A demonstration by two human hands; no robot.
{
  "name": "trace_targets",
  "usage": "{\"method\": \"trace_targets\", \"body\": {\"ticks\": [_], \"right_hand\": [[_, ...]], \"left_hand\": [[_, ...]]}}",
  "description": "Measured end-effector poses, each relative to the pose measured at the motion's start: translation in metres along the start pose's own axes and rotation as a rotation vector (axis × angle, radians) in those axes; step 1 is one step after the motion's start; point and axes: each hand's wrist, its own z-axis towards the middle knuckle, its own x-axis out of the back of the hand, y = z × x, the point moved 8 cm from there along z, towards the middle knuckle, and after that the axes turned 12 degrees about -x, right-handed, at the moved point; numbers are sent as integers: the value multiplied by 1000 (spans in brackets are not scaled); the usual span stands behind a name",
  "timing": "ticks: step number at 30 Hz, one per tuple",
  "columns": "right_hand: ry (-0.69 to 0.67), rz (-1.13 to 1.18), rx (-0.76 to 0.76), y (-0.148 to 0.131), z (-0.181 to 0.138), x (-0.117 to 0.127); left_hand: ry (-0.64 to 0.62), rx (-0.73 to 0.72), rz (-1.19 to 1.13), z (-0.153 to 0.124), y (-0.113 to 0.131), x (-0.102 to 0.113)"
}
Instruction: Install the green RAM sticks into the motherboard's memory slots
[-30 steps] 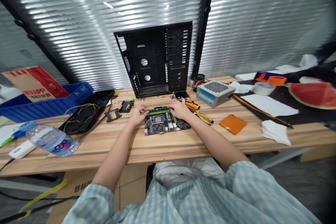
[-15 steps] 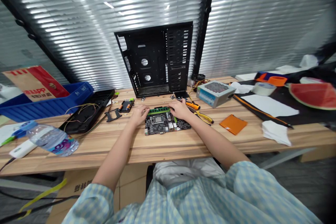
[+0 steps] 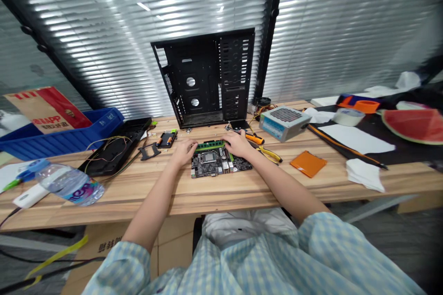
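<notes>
A small motherboard (image 3: 221, 166) lies flat on the wooden desk, its bare silver processor (image 3: 209, 157) showing. Along its far edge runs a green RAM module (image 3: 210, 144), in line with the slots there; whether it is fully seated I cannot tell. My left hand (image 3: 185, 151) is closed at the module's left end, thumb and fingers together. At the other end my right hand (image 3: 237, 143) is closed with its fingertips on the module, hiding that corner of the board. Just beyond the right hand lie an orange-handled screwdriver (image 3: 255, 138) and yellow-handled pliers (image 3: 270, 154).
Behind the board stands an open black computer case (image 3: 204, 78). A power supply (image 3: 284, 122) and an orange square plate (image 3: 308, 163) are to the right. Leftward are a black bracket (image 3: 149, 151), a black panel (image 3: 119, 152), a water bottle (image 3: 69, 184) and a blue bin (image 3: 65, 131).
</notes>
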Motion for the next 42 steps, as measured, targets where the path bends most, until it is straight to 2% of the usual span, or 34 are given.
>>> {"method": "trace_targets", "body": {"ticks": [8,13,19,26,33,42], "right_hand": [[31,-22,-32,3,0,1],[69,-58,-171,12,2,1],[32,-40,-289,19,4,-4],[9,12,-314,18,5,-9],[-5,21,-314,18,4,-9],[-17,32,-381,19,6,-11]], "left_hand": [[-3,-18,7,2,7,4],[-5,-12,-11,2,6,1],[-56,37,18,-1,1,-6],[-52,50,13,-1,0,-5],[-118,-18,152,5,20,-4],[-251,-102,152,9,36,-27]]}}
